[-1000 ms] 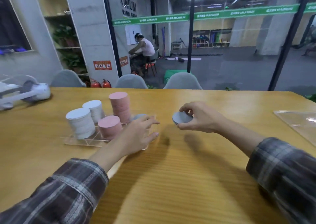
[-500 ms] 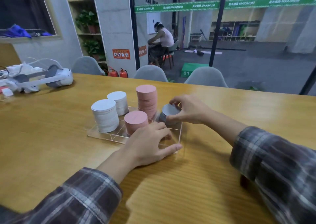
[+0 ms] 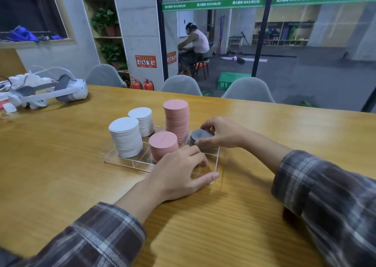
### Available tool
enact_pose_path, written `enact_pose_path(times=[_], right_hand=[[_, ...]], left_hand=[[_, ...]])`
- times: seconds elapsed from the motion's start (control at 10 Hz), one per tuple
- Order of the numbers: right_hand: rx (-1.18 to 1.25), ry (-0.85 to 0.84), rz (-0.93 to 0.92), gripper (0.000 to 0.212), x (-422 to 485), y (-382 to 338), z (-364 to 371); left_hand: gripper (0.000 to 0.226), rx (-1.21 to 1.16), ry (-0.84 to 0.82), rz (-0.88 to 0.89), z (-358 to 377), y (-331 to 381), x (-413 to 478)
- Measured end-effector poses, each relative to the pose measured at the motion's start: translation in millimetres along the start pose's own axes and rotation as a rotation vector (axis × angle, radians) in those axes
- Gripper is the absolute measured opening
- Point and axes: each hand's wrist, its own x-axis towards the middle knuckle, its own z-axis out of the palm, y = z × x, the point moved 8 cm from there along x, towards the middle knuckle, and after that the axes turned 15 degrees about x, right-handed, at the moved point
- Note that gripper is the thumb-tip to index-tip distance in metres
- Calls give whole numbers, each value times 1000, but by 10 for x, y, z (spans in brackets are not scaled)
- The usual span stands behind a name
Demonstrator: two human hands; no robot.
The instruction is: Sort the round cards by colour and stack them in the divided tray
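**Work item.** Grey stack (image 3: 200, 137) of round cards, in the far right compartment of the divided tray (image 3: 122, 161), just beside the tall pink stack (image 3: 176, 120). Seated on the tray floor or held just above it: cannot tell.

**Right hand** (image 3: 221, 133). Curled round the grey stack, fingertips over the far rim, thumb against the near edge. Grips the whole pile from the side.

**Left hand** (image 3: 179, 175). Laid over the near right compartment, thumb stretched out at the near right corner, fingers bent downward. Appears to steady the tray. Anything under the fingers: cannot tell.

**Already in the tray.** Front white stack (image 3: 126, 138) and rear white stack (image 3: 142, 120) on the left; short pink stack (image 3: 162, 144) in front of the tall one.

**Handling (judged).**
- Treat as light, thin, fairly stiff discs, loose on one another.
- Expect sliding and fanning under any sideways push.
- Take hold at the rim on opposite sides, low enough to span every card, never by the top card alone.
- Lower straight down and release only once squarely seated.
- Avoid contact with the tall pink stack: narrow for its height, likely to topple on a knock.
- Treat the clear tray as light and liable to skid on the smooth counter (image 3: 61, 175); brace with the left hand during release.
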Motion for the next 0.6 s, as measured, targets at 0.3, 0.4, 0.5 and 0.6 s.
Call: enact_pose_path(times=[0.3, 0.4, 0.5, 0.6], right_hand=[[-52, -34, 66, 66, -19, -12, 25], [-91, -25, 64, 70, -73, -41, 30], [-84, -11, 52, 81, -183, -7, -3], [-1, 87, 11, 74, -397, 43, -169]], left_hand=[[52, 36, -7, -3, -4, 26, -1], [52, 59, 26, 10, -37, 89, 6], [48, 92, 145, 68, -138, 224, 58], [44, 84, 219, 89, -241, 396, 115]])
